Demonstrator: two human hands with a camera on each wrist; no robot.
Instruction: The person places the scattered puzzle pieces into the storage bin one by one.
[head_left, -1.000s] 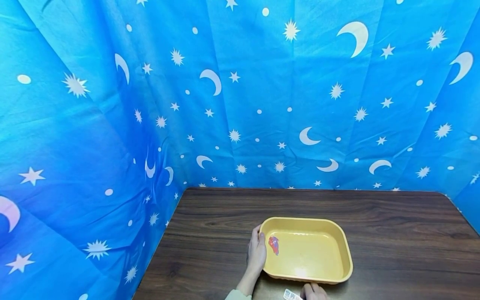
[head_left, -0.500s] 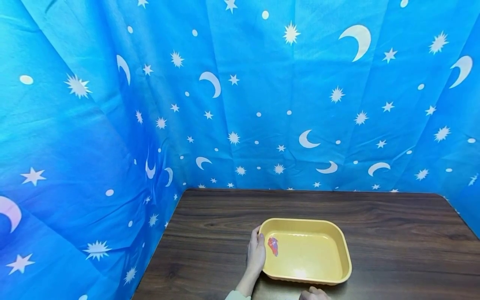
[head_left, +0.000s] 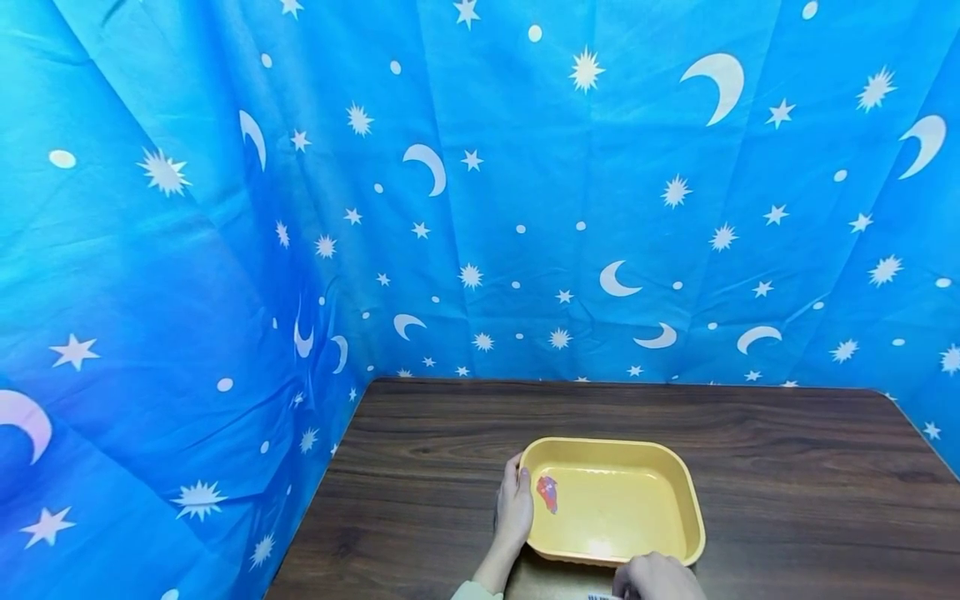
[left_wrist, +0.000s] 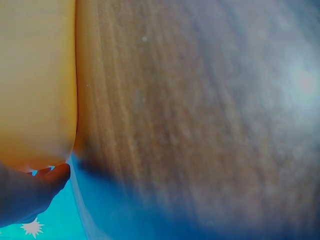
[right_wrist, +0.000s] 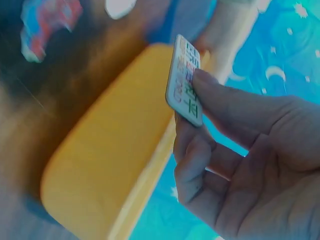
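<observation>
A yellow rectangular tray (head_left: 615, 512) rests on the table. My left hand (head_left: 513, 508) grips its left side, the thumb near the rim. In the left wrist view a fingertip (left_wrist: 60, 175) shows by the tray's corner. A red and purple flat piece (head_left: 547, 493) lies inside at the tray's left end. My right hand (head_left: 654, 577) is at the front rim, covering part of it. Between thumb and fingers it pinches a small white card (right_wrist: 184, 82) with rounded corners and coloured printed characters. In the head view only a sliver of that card shows.
The dark wood table (head_left: 420, 467) runs back to a blue curtain (head_left: 525, 192) with moons and stars. In the right wrist view, a blurred red and blue piece (right_wrist: 50, 22) and a white piece (right_wrist: 120, 7) lie on the table in front of the tray.
My right hand dipped toward the bottom edge of the head view, then rose rightward to the tray's front rim, still pinching the card. The left hand and tray stay in place.
</observation>
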